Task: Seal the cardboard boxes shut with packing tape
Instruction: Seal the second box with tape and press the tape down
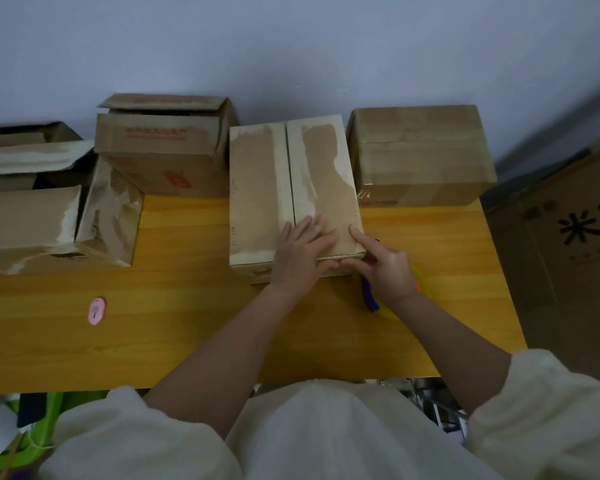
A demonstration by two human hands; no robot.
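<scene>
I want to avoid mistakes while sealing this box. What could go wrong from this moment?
1. The left hand presses only the near end of the middle box; the far flaps may lift and leave the seam gapped.
2. The tape dispenser lies mostly hidden under the right hand, close to the table edge, and could get knocked off.

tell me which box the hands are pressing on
The middle box, flaps closed with a seam down its top. Both the left hand and right hand rest at its near edge; the other boxes sit untouched.
</scene>
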